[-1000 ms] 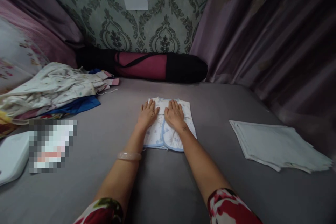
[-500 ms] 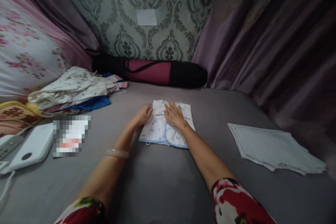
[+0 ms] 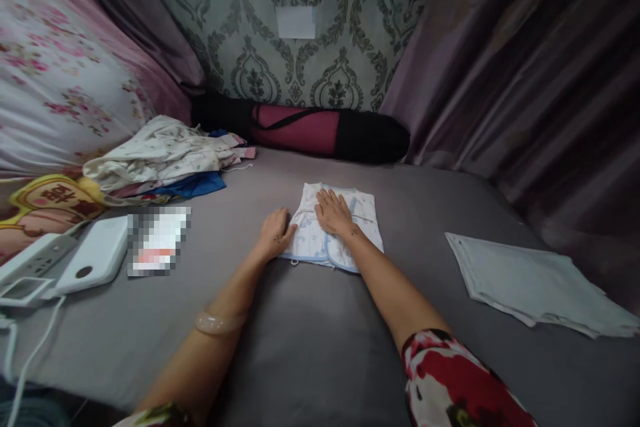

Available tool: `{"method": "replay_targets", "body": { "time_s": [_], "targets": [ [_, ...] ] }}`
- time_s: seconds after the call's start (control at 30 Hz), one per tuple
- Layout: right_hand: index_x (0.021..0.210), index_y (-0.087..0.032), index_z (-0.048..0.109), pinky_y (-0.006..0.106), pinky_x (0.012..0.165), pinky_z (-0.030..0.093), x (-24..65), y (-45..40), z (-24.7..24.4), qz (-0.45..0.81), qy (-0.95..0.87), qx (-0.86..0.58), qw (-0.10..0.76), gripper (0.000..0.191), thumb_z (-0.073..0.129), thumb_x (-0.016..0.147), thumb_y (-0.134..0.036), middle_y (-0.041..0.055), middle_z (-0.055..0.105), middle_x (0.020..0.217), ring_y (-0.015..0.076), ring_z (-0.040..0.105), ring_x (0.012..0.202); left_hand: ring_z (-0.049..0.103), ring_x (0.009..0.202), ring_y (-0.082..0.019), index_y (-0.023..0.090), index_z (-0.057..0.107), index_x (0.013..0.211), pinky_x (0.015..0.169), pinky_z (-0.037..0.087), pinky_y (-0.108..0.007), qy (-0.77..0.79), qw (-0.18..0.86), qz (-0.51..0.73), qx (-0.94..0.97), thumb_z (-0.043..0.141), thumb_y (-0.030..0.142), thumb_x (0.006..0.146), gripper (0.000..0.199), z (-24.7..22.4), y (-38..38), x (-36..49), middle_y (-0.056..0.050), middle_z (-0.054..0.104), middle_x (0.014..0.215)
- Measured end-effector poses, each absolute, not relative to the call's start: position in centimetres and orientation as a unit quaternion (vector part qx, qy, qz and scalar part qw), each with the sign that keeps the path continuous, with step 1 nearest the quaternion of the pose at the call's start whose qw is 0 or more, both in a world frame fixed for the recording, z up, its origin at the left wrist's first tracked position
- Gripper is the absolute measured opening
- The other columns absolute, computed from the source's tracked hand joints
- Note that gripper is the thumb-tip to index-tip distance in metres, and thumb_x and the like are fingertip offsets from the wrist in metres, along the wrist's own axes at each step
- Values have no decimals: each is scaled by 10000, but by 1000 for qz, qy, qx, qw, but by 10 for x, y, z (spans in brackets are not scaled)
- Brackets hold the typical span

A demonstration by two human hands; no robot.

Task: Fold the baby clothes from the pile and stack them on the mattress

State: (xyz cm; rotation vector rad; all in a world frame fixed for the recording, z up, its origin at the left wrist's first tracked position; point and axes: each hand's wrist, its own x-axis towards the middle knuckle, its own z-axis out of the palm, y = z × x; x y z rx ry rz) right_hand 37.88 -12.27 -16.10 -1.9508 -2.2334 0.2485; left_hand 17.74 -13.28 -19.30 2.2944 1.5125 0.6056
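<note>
A small white baby shirt [image 3: 309, 240] with a pale blue print and blue trim lies folded on the grey sheet, straight in front of me. My right hand [image 3: 334, 213] rests flat on its upper middle, fingers stretched out and palm down, hiding part of the cloth. At the garment's left edge is my left hand [image 3: 275, 233], its thumb touching the fabric and its fingers slightly bent on the sheet beside it, apart from the thumb.
Piled clothes [image 3: 160, 153] lie at the left, near a white power bank [image 3: 95, 253], a power strip [image 3: 37, 257] and a blurred packet [image 3: 159, 240]. Stacked pale cloths [image 3: 540, 283] are at the right. A long black-and-maroon bag [image 3: 300, 130] lies against the wall.
My left hand has slid down the shirt's left edge, toward me. My right hand stays flat on the cloth. The whole view has shifted slightly.
</note>
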Motion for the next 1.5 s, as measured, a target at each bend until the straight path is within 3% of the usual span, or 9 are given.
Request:
{"method": "replay_targets", "body": {
  "time_s": [0.17,0.33,0.6,0.77,0.9,1.0,1.2,1.37,1.5],
  "targets": [
    [1498,-97,287,468,1175,58,371,-114,-156,111,-745,-657,47,576,239,980,-344,89,219,1584,258,131,1463,460,1274,-298,163,463,1273,1088,346,-478,530,165,220,803,489,316,847,453,-189,-135,176,-168,533,1323],
    [1498,-58,264,431,1175,50,336,-102,-159,71,-752,-648,100,596,239,977,-345,117,205,1584,237,129,1464,443,1287,-271,194,455,1269,1096,345,-468,525,171,239,798,499,255,824,452,-190,-135,173,-135,523,1332],
    [1501,-67,253,397,1173,47,323,-95,-168,107,-748,-647,101,596,232,984,-363,117,170,1593,219,111,1469,432,1299,-264,163,479,1254,1109,337,-444,524,202,239,792,522,230,791,470,-187,-132,169,-144,491,1364],
    [1457,-107,354,328,1146,183,341,-105,-142,169,-773,-604,94,523,257,990,-321,115,275,1564,190,225,1437,439,1289,-261,151,510,1241,1106,341,-408,526,214,245,785,553,239,770,481,-182,-132,165,-141,481,1370],
    [1202,-170,571,305,1011,352,357,-162,-131,104,-768,-617,140,325,453,914,-262,106,573,1278,205,494,1201,513,1169,-262,145,574,1162,1031,401,-401,522,184,255,793,564,223,769,401,-171,-139,166,-137,560,1234],
    [1071,-176,576,299,847,429,366,-209,-130,127,-737,-653,122,279,557,854,-350,93,628,1076,212,581,982,577,985,-225,171,632,1014,912,455,-368,479,177,267,817,520,210,819,228,-161,-154,177,-95,626,1018],
    [910,-183,581,276,769,420,383,-237,-140,137,-708,-679,139,112,526,828,-234,81,651,951,193,601,890,569,757,-152,168,631,894,718,444,-263,386,244,228,860,470,149,840,170,-159,-192,214,-39,623,815],
    [788,-197,547,223,539,415,401,-227,-143,331,-578,-696,267,4,545,785,-198,-38,570,621,120,552,539,568,772,-164,167,621,860,701,439,-268,394,224,206,867,581,279,848,120,-166,-201,225,-47,608,845],
    [790,-197,524,195,394,323,406,-227,-138,434,-507,-654,355,11,534,786,-197,-90,473,533,77,428,389,580,856,-193,178,636,927,726,448,-287,414,186,184,872,616,369,845,209,-162,-205,230,-60,618,925]
  ]
}}
